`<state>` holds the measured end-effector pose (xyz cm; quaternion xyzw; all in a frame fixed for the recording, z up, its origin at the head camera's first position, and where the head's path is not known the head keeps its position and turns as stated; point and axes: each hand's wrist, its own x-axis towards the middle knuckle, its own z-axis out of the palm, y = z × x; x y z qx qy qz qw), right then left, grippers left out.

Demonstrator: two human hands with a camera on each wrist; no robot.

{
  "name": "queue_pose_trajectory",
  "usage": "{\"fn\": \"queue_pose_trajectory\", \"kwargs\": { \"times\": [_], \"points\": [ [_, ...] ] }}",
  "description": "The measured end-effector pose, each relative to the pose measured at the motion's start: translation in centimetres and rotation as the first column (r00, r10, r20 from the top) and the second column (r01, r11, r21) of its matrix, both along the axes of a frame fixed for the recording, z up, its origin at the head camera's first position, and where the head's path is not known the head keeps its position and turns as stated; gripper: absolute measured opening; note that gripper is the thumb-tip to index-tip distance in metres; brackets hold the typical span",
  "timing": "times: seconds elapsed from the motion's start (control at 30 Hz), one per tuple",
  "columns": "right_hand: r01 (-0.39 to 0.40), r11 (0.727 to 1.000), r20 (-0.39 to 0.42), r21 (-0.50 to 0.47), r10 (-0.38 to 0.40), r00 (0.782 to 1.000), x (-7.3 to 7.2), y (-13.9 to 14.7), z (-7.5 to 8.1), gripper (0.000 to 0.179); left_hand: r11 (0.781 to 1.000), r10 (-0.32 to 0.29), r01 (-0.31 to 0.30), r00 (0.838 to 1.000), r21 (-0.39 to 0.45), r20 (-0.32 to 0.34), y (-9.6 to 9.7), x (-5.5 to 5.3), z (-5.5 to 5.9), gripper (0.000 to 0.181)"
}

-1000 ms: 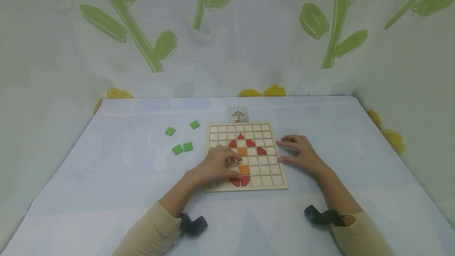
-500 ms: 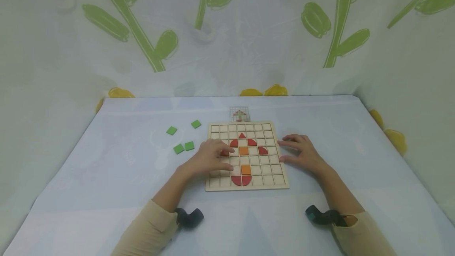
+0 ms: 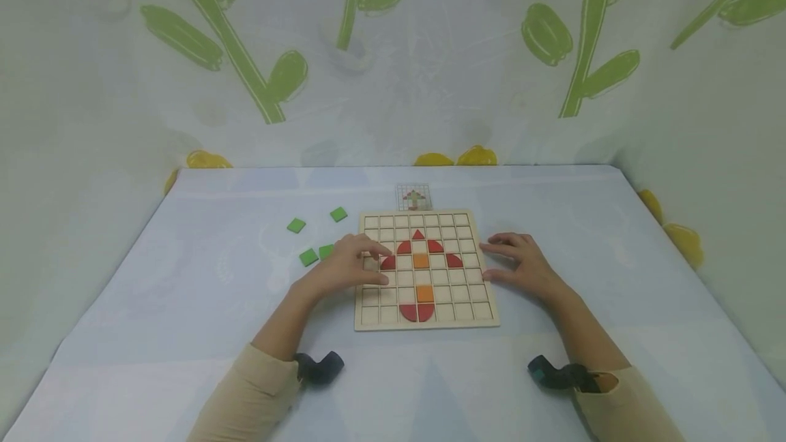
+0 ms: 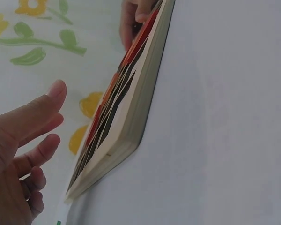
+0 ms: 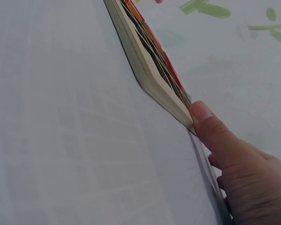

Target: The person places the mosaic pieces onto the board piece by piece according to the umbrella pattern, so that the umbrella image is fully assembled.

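A wooden grid board (image 3: pixel 426 327) lies on the table, with red rounded pieces (image 3: pixel 434 246), a red triangle (image 3: pixel 418 234) and two orange square tiles (image 3: pixel 425 293) in its cells. My left hand (image 3: pixel 346 264) hovers over the board's left edge, thumb and fingers spread apart and nothing between them; the left wrist view (image 4: pixel 28 140) shows the same gap. Along the opposite edge, my right hand (image 3: pixel 518 264) rests with thumb and fingers reaching to the rim. In the right wrist view its thumb (image 5: pixel 203 115) touches the board's side near a corner.
Several green square tiles (image 3: pixel 296 225) lie left of the board, one (image 3: pixel 325 251) partly covered by my left hand. Against the board's far edge is a small printed card (image 3: pixel 414 197) showing a grid pattern. Patterned cloth walls (image 3: pixel 430 87) stand behind the table.
My left hand has moved left, from over the orange tiles to the board's left side, uncovering the middle cells and a red piece. My right hand stays at the right edge.
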<state>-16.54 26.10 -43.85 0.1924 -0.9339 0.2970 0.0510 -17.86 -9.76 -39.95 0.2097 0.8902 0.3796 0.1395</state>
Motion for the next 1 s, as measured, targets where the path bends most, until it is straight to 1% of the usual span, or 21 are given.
{"fn": "queue_pose_trajectory", "kwargs": {
  "times": [0.17,0.4,0.6,0.83,1.0],
  "points": [
    [0.000,1.000,-0.004,-0.006,0.000,1.000,0.1,0.0,-0.1,0.055,0.999,0.033,-0.033,0.999,0.001,-0.007,-0.8,-0.2,-0.3,0.046],
    [0.002,1.000,-0.001,-0.006,-0.002,1.000,0.1,0.1,-0.3,0.054,0.998,0.063,-0.062,0.995,0.012,-0.075,-2.1,-0.7,-0.5,0.048],
    [0.003,1.000,-0.002,-0.005,-0.003,1.000,0.1,0.1,-0.3,0.054,0.992,0.125,-0.124,0.991,0.018,-0.056,-3.3,-0.9,-0.5,0.049],
    [0.004,1.000,-0.003,-0.002,-0.004,1.000,0.1,0.0,-0.3,0.054,0.988,0.156,-0.157,0.985,-0.002,-0.075,-4.5,-1.3,-0.9,0.050],
    [-0.002,1.000,-0.014,-0.007,0.002,1.000,0.0,0.0,-0.2,0.054,0.980,0.199,-0.199,0.979,0.001,-0.039,-5.4,-1.6,-1.0,0.049]
  ]
}}
